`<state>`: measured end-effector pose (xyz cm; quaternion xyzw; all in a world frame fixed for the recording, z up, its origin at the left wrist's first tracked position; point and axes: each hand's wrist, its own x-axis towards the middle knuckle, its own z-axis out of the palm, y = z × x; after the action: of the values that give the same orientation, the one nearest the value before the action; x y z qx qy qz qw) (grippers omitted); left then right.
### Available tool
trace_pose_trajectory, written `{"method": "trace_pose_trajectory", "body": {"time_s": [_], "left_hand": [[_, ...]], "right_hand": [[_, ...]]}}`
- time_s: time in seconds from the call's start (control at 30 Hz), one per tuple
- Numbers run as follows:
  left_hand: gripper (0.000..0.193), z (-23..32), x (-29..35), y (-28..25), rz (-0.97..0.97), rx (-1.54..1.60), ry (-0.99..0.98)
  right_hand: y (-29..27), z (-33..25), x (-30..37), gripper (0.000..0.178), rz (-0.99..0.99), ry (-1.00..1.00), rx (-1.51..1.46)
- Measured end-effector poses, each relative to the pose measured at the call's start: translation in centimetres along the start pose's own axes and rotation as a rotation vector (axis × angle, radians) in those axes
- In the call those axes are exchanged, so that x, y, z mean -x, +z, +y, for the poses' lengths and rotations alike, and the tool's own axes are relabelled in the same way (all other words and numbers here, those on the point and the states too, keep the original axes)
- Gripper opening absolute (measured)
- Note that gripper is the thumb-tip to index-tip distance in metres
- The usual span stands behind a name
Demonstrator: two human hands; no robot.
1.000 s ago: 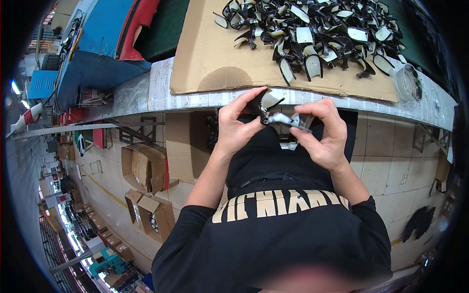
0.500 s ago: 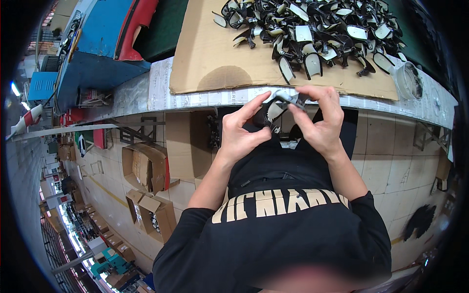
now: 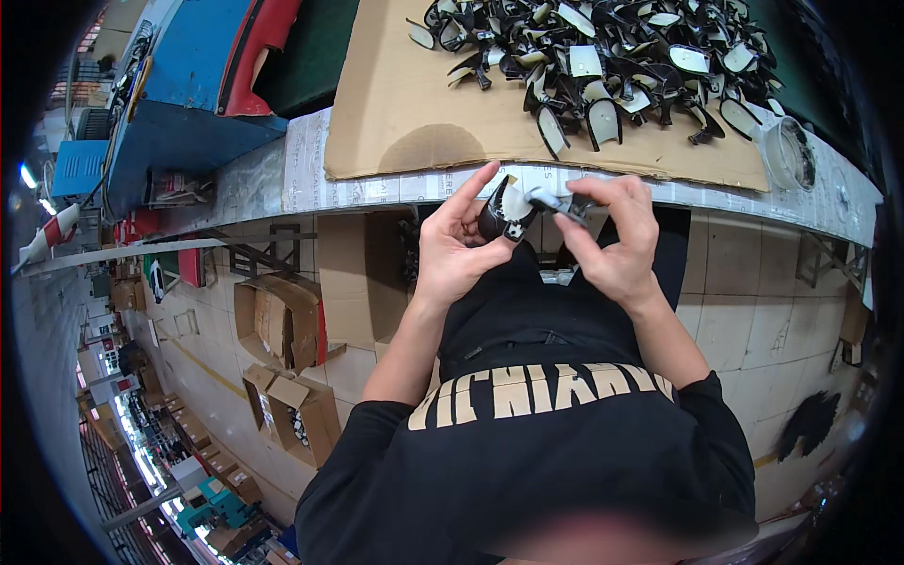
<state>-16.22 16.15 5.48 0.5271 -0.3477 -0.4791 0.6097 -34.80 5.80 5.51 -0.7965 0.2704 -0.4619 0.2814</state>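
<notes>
My left hand (image 3: 450,250) grips a curved black part with a whitish lining (image 3: 508,209) between thumb and fingers, just off the near edge of the workbench. From the other side, my right hand (image 3: 617,231) pinches a small shiny grey piece (image 3: 548,200) with thumb and forefinger. Its near end overlaps the black part's edge in view; whether the two are joined cannot be made out. Beyond both hands, a pile of similar black-and-white curved parts (image 3: 612,71) lies on a flat cardboard sheet (image 3: 391,104).
A round clear container (image 3: 789,155) stands at the bench's right end. To the left is a blue machine housing (image 3: 188,66) with a red piece (image 3: 259,56). Open cardboard boxes (image 3: 273,325) sit on the tiled floor below the bench edge (image 3: 377,192).
The curved part has turned so its whitish inside faces up, and has shifted slightly left with my left hand. The grey piece in my right hand sits slightly lower and more level.
</notes>
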Motion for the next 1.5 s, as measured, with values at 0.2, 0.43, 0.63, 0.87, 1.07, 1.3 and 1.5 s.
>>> {"method": "trace_pose_trajectory", "body": {"time_s": [0.2, 0.43, 0.63, 0.87, 1.07, 1.3, 1.5], "left_hand": [[0.082, 0.7, 0.4, -1.3, 0.006, -0.006, 0.015], [0.07, 3.2, 4.2, -10.5, 0.177, -0.728, -0.183], [0.065, 4.1, 2.7, -10.0, 0.243, -1.258, 0.102], [0.036, 0.0, -8.7, 0.1, 0.058, -0.407, 0.004], [0.038, -3.1, -12.4, 3.8, 0.155, -0.431, -0.013], [0.052, -3.0, -11.1, 0.0, -0.045, -0.018, -0.228], [0.058, -1.2, -5.4, -0.3, -0.163, 0.287, -0.327]], "right_hand": [[-0.4, 1.5, -0.4, 0.034, 0.09, 0.139, 0.062], [-0.9, 3.0, 0.1, 0.035, 0.11, 0.256, -0.024], [-0.7, 3.8, 0.1, 0.034, 0.127, 0.31, -0.107], [-1.8, 3.1, 1.0, 0.033, 0.141, 0.348, -0.136], [-2.9, 2.8, 2.7, 0.033, 0.086, 0.465, -0.24], [-2.2, 3.3, 2.7, 0.031, -0.015, 0.543, -0.459], [-1.7, 3.1, 1.4, 0.034, -0.111, 0.829, -1.231]]}}
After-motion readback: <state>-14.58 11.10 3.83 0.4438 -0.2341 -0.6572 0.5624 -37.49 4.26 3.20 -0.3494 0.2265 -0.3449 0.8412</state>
